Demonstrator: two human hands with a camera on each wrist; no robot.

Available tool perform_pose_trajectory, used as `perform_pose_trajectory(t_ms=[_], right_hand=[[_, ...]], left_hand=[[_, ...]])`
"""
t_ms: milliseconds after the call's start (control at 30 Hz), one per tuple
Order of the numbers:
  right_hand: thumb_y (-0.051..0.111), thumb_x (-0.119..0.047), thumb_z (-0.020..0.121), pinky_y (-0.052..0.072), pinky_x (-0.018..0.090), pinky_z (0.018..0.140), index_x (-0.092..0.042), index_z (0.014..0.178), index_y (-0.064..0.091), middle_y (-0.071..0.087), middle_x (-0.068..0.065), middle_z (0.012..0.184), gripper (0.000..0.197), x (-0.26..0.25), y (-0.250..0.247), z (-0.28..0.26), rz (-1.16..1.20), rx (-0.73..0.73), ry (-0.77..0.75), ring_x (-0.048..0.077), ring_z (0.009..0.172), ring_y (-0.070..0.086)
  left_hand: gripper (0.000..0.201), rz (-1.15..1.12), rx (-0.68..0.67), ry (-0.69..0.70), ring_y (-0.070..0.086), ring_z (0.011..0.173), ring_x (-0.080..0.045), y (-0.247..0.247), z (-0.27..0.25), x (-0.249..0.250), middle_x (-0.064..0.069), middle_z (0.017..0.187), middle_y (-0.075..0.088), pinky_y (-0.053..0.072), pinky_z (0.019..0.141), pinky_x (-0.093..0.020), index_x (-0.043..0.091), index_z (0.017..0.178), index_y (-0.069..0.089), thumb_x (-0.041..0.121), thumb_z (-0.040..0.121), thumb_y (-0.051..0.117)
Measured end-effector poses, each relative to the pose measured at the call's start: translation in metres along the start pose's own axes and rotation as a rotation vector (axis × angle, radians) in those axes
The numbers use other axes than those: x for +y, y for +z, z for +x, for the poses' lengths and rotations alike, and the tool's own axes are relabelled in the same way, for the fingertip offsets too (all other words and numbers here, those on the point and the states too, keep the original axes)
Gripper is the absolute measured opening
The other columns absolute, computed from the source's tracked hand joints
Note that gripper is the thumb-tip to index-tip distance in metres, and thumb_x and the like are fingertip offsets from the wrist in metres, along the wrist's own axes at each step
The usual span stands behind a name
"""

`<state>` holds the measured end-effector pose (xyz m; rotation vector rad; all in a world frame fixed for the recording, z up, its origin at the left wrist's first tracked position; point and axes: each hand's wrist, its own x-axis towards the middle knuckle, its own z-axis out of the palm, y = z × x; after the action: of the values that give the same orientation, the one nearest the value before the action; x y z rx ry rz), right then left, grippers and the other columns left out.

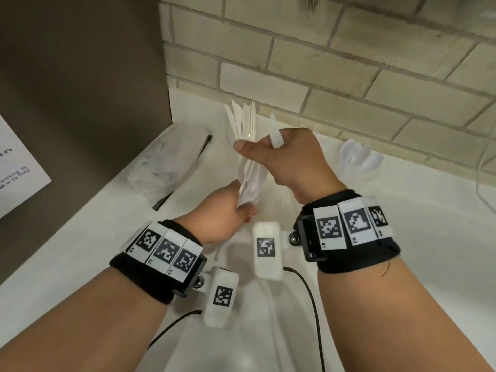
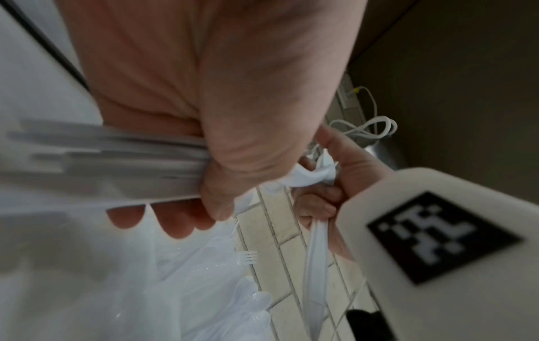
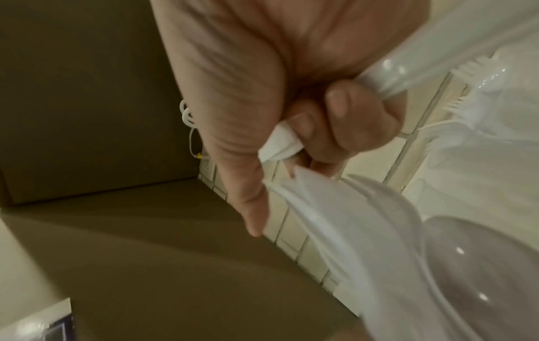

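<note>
My left hand (image 1: 233,208) grips the lower end of a bundle of white plastic cutlery (image 1: 251,178) above the white counter (image 1: 375,237). My right hand (image 1: 271,151) is just above it. Its thumb and forefinger pinch the bundle's top end, and a single white plastic utensil (image 1: 276,134) sticks up between its fingers. In the left wrist view, my left hand (image 2: 221,175) is a fist around flat white handles (image 2: 116,161). The right wrist view shows my right hand (image 3: 321,129) curled round white plastic, with spoon bowls (image 3: 379,219) close below.
A clear cup of white knives (image 1: 243,122) stands at the brick wall (image 1: 349,76). White spoons (image 1: 359,159) stand to the right, fork tips (image 1: 316,130) behind my right hand. A clear bag of cutlery (image 1: 166,162) lies left, beside a brown panel (image 1: 80,103). A white cable (image 1: 483,170) hangs far right.
</note>
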<state>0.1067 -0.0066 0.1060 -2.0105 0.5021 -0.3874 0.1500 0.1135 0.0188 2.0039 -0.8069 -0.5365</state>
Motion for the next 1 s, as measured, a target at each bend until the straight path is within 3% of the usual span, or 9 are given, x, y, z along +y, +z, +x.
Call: perform_pose_trajectory(t_ms=[133,200,267,333,467,600,733,867,1000], right_hand=[[0.071,-0.018,0.08,0.044,0.024,0.057,0.006,0.079,0.068,0.069,0.02,0.078,0.024,0.002,0.005,0.001,-0.116,-0.004,-0.039,0.016,0.062,0.058],[0.068,-0.023,0.086,0.045,0.024,0.059,-0.002,0.078,0.071,0.069,0.013,0.072,0.022,0.0,0.002,0.002,-0.073,0.088,-0.081,0.013,0.059,0.057],[0.066,-0.031,0.089,0.043,0.024,0.057,-0.013,0.077,0.07,0.062,0.0,0.063,0.022,-0.002,-0.003,0.003,-0.006,0.155,-0.085,0.008,0.053,0.053],[0.068,-0.035,0.087,0.041,0.023,0.057,-0.016,0.079,0.07,0.063,-0.005,0.066,0.02,-0.001,-0.006,0.0,0.002,0.087,-0.064,0.006,0.055,0.053],[0.063,-0.027,0.091,0.038,0.019,0.054,-0.015,0.067,0.058,0.056,-0.003,0.061,0.027,0.006,-0.001,-0.004,-0.117,-0.029,-0.071,0.007,0.051,0.047],[0.046,-0.026,0.1,0.041,0.024,0.056,-0.024,0.085,0.053,0.072,0.008,0.083,0.016,0.001,-0.007,0.003,0.164,0.265,-0.171,0.002,0.051,0.052],[0.039,-0.019,0.102,0.043,0.022,0.058,-0.025,0.088,0.049,0.062,-0.006,0.071,0.019,-0.011,-0.03,0.007,0.323,0.47,-0.315,0.006,0.053,0.052],[0.036,-0.016,0.103,0.044,0.023,0.047,-0.017,0.091,0.049,0.055,-0.001,0.069,0.017,0.0,-0.033,0.008,0.231,0.319,-0.209,0.014,0.045,0.049],[0.039,-0.017,0.103,0.041,0.022,0.043,-0.021,0.092,0.049,0.071,-0.002,0.104,0.016,0.013,-0.023,0.0,0.119,0.04,-0.21,0.016,0.039,0.042]], left_hand=[[0.013,0.103,0.005,0.019,0.055,0.058,-0.004,0.0,-0.002,0.004,0.002,0.072,0.057,0.039,0.048,-0.01,0.017,0.088,0.041,0.021,0.097,0.049],[0.024,0.135,0.009,0.02,0.049,0.053,-0.004,0.0,-0.004,0.004,0.003,0.067,0.051,0.036,0.044,-0.01,0.022,0.078,0.034,0.023,0.097,0.048],[0.021,0.12,0.007,0.014,0.05,0.054,-0.008,-0.001,-0.004,0.003,0.002,0.068,0.051,0.036,0.044,-0.011,0.02,0.081,0.036,0.024,0.097,0.048],[0.017,0.102,0.015,0.01,0.054,0.058,-0.012,-0.001,-0.004,0.002,-0.001,0.069,0.055,0.038,0.048,-0.014,0.018,0.086,0.037,0.025,0.097,0.048],[0.02,0.011,0.02,0.0,0.066,0.075,-0.027,0.0,-0.004,0.005,-0.013,0.082,0.065,0.052,0.068,-0.038,0.007,0.105,0.043,0.024,0.097,0.047],[0.022,-0.046,0.002,0.024,0.065,0.081,-0.03,0.001,-0.006,0.006,-0.008,0.086,0.064,0.052,0.072,-0.032,0.003,0.109,0.045,0.022,0.098,0.046],[0.02,-0.148,-0.01,0.039,0.06,0.068,-0.017,0.001,-0.007,0.0,0.005,0.073,0.061,0.053,0.074,-0.038,0.007,0.11,0.05,0.022,0.097,0.047],[0.022,-0.281,-0.037,0.033,0.059,0.068,-0.011,0.001,-0.007,-0.006,0.012,0.066,0.062,0.052,0.078,-0.042,0.005,0.111,0.056,0.02,0.098,0.048],[0.02,-0.357,-0.099,0.086,0.063,0.078,-0.017,0.0,-0.007,-0.004,0.007,0.072,0.063,0.049,0.083,-0.034,0.001,0.107,0.059,0.014,0.098,0.046]])
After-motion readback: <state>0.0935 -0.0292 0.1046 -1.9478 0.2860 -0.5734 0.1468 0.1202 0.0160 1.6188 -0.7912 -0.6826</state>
